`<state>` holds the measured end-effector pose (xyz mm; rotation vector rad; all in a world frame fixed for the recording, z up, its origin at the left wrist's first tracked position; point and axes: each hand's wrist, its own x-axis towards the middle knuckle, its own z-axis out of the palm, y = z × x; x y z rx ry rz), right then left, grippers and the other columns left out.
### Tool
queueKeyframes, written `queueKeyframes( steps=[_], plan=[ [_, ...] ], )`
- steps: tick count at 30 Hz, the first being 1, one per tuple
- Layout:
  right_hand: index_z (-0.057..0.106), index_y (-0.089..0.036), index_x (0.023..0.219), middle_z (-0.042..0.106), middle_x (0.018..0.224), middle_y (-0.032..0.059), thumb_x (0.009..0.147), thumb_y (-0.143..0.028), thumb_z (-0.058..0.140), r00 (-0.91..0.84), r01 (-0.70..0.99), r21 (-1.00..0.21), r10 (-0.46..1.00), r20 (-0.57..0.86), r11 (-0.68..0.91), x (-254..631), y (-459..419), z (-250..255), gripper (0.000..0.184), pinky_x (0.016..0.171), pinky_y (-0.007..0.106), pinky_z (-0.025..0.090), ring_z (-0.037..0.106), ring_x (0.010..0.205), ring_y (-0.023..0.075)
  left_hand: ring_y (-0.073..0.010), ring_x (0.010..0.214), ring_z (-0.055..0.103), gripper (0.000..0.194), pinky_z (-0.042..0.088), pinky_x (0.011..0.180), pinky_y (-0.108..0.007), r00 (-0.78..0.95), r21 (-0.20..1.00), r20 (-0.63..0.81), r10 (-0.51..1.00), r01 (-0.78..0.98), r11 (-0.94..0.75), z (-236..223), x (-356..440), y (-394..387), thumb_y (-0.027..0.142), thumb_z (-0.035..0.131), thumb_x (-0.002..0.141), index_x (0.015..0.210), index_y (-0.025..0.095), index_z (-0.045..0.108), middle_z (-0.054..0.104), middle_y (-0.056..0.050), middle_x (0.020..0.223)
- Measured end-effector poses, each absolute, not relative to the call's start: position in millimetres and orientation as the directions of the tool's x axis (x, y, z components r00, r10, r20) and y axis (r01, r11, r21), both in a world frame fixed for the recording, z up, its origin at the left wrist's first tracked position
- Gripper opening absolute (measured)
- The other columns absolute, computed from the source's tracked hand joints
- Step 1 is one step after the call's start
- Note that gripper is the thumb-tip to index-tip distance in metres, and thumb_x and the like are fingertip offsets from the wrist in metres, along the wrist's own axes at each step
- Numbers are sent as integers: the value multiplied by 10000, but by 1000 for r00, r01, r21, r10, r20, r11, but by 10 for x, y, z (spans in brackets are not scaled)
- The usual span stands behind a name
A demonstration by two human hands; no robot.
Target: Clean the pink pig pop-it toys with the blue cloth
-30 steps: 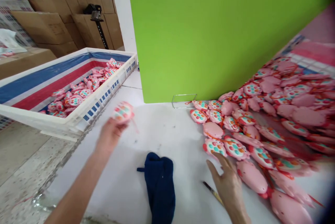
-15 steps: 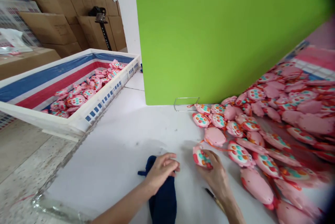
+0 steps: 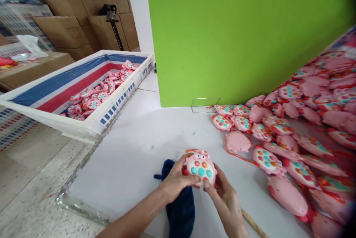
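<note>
A pink animal-shaped push-button toy [image 3: 200, 165] with teal, orange and red buttons is held face-up over the white table [image 3: 133, 141]. My left hand [image 3: 179, 178] grips its left side, thumb across the lower front. On the other side my right hand [image 3: 221, 189] holds it, thumb at a lower red button. An orange cord shows at the toy's upper left. Beneath my left hand lies a dark blue cloth [image 3: 180, 208]. By my right wrist is a thin wooden-coloured stick [image 3: 254, 223], partly hidden by the arm.
Many similar pink toys [image 3: 287, 193] are heaped along the right. A white plastic crate [image 3: 91, 126] with a striped lining holds more at left. A green panel [image 3: 222, 37] stands at the back, with a bent wire frame [image 3: 205, 99] at its foot. Cardboard boxes [image 3: 61, 32] are stacked behind.
The toy has moved left in my right hand and turned its button face toward me. My left hand, empty before, has closed on it too. The view has shifted slightly.
</note>
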<state>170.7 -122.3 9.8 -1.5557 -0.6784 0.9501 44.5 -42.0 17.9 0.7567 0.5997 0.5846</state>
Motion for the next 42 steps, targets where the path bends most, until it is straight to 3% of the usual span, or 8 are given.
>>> queueKeyframes(
  steps=[7,12,21,27,30,34,37,42],
  plan=[
    [545,-200,1162,697,1033,72,629,-455,745,542,-109,-976,812,-217,-188,1600,-1235,110,624,772,326,553,657,918,248,-189,878,594,456,487,694,-256,594,869,-270,758,-188,457,136,437,-454,420,671,745,1131,203,563,624,-68,997],
    [574,-193,1155,696,1062,81,735,-491,654,480,-253,-943,819,-314,-213,1611,-1267,72,521,713,293,554,661,925,246,-169,773,593,399,481,674,-264,597,910,-245,764,-132,394,115,387,-419,432,635,769,1083,191,583,632,-47,908],
    [599,-178,1132,698,1052,91,768,-510,607,442,-156,-957,849,-290,-245,1600,-1246,3,492,775,331,541,650,948,262,-177,867,573,633,488,695,-242,638,914,-271,721,-64,400,126,304,-483,185,776,587,1155,198,496,591,-52,1027],
    [594,-182,1092,679,1015,114,772,-544,546,538,356,-888,841,-60,-291,2097,-1182,-166,486,695,332,537,647,877,241,-170,712,613,633,486,474,-199,337,915,-336,880,-106,390,236,-69,19,211,779,572,1139,170,500,636,-51,910],
    [553,-163,1153,622,1105,146,782,-569,470,560,654,-670,820,119,-350,2622,-1053,-201,556,734,399,520,624,894,266,-169,738,637,379,539,557,-229,-2,905,-196,981,-386,180,617,-531,599,254,753,616,929,151,566,657,-54,875],
    [499,-139,1216,465,1297,201,703,-568,501,591,731,-560,772,235,-390,3065,-742,-231,669,931,546,367,410,1199,387,-213,884,661,240,561,695,-286,-226,764,-180,957,-645,-8,1040,-981,1049,357,497,828,810,131,575,682,-130,874],
    [489,-187,1225,396,1357,177,617,-499,605,599,732,-545,767,229,-409,3116,-502,-278,694,962,614,274,322,1248,429,-189,792,676,122,544,664,-259,-147,793,-256,955,-598,121,919,-861,911,212,548,768,833,120,596,695,-108,783],
    [559,-211,1106,489,1259,157,642,-335,583,619,672,-638,758,205,-376,3140,-344,-265,481,974,617,240,342,1234,428,-183,684,660,319,494,623,-265,224,774,-430,875,-408,485,296,-217,261,208,719,625,909,113,608,696,-84,735]
  ],
)
